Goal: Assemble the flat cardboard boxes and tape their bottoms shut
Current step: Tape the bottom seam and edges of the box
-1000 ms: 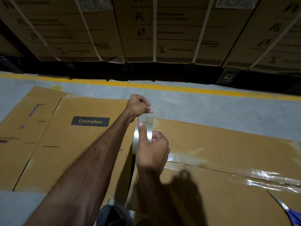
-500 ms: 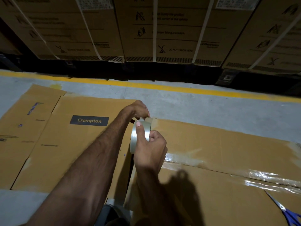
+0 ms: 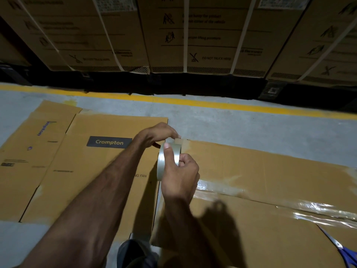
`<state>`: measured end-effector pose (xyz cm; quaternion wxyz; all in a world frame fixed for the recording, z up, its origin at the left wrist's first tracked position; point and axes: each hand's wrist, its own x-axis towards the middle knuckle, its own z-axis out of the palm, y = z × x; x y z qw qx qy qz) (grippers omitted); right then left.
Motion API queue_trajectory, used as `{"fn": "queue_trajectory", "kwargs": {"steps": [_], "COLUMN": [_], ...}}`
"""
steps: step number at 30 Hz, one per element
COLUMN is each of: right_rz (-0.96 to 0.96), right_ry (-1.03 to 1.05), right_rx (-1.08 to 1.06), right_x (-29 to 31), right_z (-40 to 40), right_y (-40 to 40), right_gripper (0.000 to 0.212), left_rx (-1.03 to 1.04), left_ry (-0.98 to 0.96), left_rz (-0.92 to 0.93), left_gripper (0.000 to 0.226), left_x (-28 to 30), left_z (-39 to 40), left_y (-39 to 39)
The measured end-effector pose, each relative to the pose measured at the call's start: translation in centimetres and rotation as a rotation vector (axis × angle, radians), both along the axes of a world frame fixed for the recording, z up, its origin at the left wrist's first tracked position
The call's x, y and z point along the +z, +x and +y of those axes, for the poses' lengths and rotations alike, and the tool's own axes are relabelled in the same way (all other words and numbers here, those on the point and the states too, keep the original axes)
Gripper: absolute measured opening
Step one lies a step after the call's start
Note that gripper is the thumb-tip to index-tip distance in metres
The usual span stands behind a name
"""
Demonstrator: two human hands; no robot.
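Observation:
An assembled brown cardboard box (image 3: 260, 171) lies in front of me, its flaps closed and a shiny strip of clear tape (image 3: 270, 202) running along the middle seam. My right hand (image 3: 180, 178) grips a roll of clear tape (image 3: 160, 163) upright at the box's far left corner, thumb over the rim. My left hand (image 3: 156, 134) pinches the loose tape end (image 3: 178, 140) down at that corner. A flat, unfolded carton marked "Crompton" (image 3: 77, 161) lies on the floor to the left.
Blue-handled scissors (image 3: 345, 254) rest on the box at the lower right edge. Beyond a yellow floor line (image 3: 212, 104) stands a row of large strapped cartons (image 3: 193, 35). Grey concrete floor (image 3: 231, 124) lies between. My shoe (image 3: 135, 252) shows below.
My left hand came down from above the corner and now presses the tape end onto the box. The right hand and roll shifted slightly toward that corner.

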<state>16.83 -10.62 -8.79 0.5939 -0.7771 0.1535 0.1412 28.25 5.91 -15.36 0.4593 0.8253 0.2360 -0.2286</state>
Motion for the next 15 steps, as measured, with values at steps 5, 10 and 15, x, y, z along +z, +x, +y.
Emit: {"fn": "queue_trajectory", "kwargs": {"steps": [5,10,15], "right_rz": [-0.006,-0.005,0.002], "right_ry": [0.017,0.045,0.035], "right_rx": [0.013,0.006,0.034], "right_x": [0.0,0.4,0.3], "right_z": [-0.2,-0.2,-0.3], "right_y": [0.0,-0.2,-1.1], "right_gripper": [0.056,0.060,0.054], "left_rx": [-0.075,-0.118,-0.159], "left_ry": [-0.013,0.012,-0.061], "left_rz": [-0.023,-0.047,-0.166], "left_gripper": [0.027,0.029,0.023], "left_x": [0.6,0.3,0.5], "left_z": [0.2,0.1,0.0], "left_y": [-0.6,-0.5,-1.0]}}
